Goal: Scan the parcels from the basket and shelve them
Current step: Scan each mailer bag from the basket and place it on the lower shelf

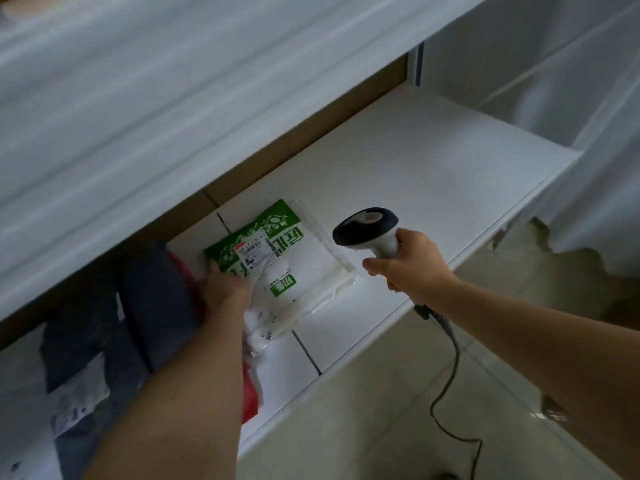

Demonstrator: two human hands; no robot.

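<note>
Gripping the green-and-white parcel (277,268) flat on the white shelf (433,174), the left hand (225,289) is steadying it while the right hand (412,268) is clutching the scanner (367,226); its trailing cable (450,375) could snag, I'd judge.

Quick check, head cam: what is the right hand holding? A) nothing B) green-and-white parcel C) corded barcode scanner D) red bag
C: the right hand grips the handle of the barcode scanner, its cable trailing down toward the floor, while the left hand holds the green-and-white parcel on the white shelf.
</note>
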